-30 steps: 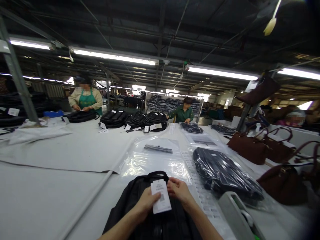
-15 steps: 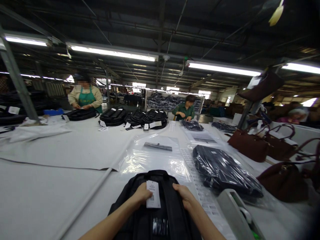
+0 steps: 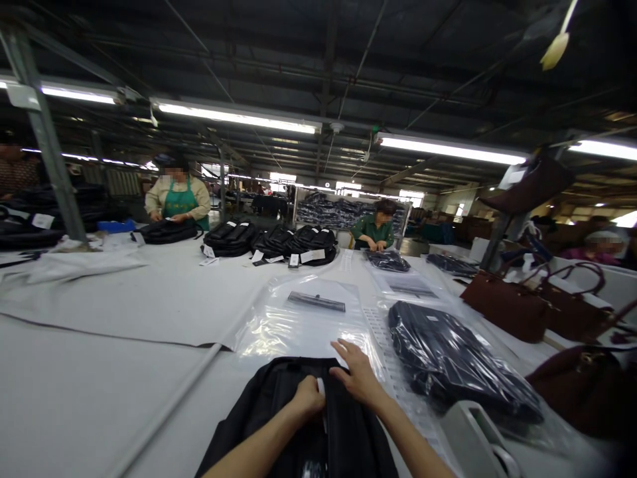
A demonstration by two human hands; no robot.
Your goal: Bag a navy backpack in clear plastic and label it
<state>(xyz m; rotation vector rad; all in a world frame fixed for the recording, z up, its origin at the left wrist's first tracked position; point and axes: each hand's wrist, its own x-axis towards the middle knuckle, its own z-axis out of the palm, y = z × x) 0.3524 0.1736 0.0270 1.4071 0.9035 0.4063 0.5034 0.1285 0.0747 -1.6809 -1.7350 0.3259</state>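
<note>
A black backpack [image 3: 249,415] lies on the white table right in front of me, its straps facing up. My left hand [image 3: 308,398] is closed on a white hang tag [image 3: 321,386] over the middle of the backpack, beside a strap. Only a thin edge of the tag shows; the rest is hidden by the fingers and the strap. My right hand [image 3: 359,377] hovers at or just over the backpack's top right part, fingers spread, holding nothing. Whether it touches the backpack I cannot tell.
Beyond the backpack lie clear plastic bags [image 3: 279,332]. To the right are a plastic-wrapped dark bag [image 3: 442,352], a grey dispenser-like device [image 3: 472,431] and brown handbags [image 3: 507,302]. Several black backpacks [image 3: 229,238] line the far edge, where two co-workers handle bags.
The tag, earlier lying face up under my left thumb, is now turned edge-on beside the strap. My right hand has let go of the backpack's side and opened, moving up.
</note>
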